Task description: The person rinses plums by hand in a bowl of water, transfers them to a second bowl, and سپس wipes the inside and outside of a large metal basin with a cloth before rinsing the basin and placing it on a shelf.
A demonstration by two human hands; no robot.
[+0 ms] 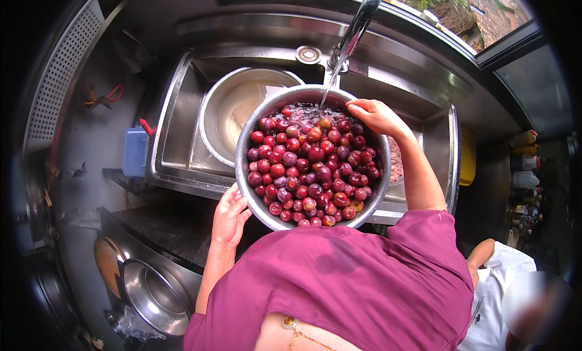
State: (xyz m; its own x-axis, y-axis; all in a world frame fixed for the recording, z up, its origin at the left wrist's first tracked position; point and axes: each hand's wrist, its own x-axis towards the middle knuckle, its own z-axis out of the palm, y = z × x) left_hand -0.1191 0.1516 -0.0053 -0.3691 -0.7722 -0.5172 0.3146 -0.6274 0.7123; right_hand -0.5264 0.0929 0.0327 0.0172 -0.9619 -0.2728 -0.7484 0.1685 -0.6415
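Note:
A wide metal basin (pixel 244 169) full of red and purple plums (pixel 313 169) is in front of me, over the sink's middle and against my shirt. My right hand (pixel 375 116) grips its far right rim, fingers bent over the edge. Low on the left side, my left hand (pixel 231 214) supports the outer wall with its fingertips. From the chrome faucet (pixel 361 23) a stream of water (pixel 328 88) falls into the basin's far end, where the surface bubbles. Behind on the left, a second metal basin (pixel 213 137) holds cloudy water inside the stainless steel sink (pixel 179 146).
Reddish lumpy material (pixel 394 162) shows partly hidden in the right sink compartment. A blue plastic container (pixel 135 151) hangs left of the sink. An empty metal bowl (pixel 157 292) lies at lower left. Another person in a white shirt (pixel 500 287) is close at lower right.

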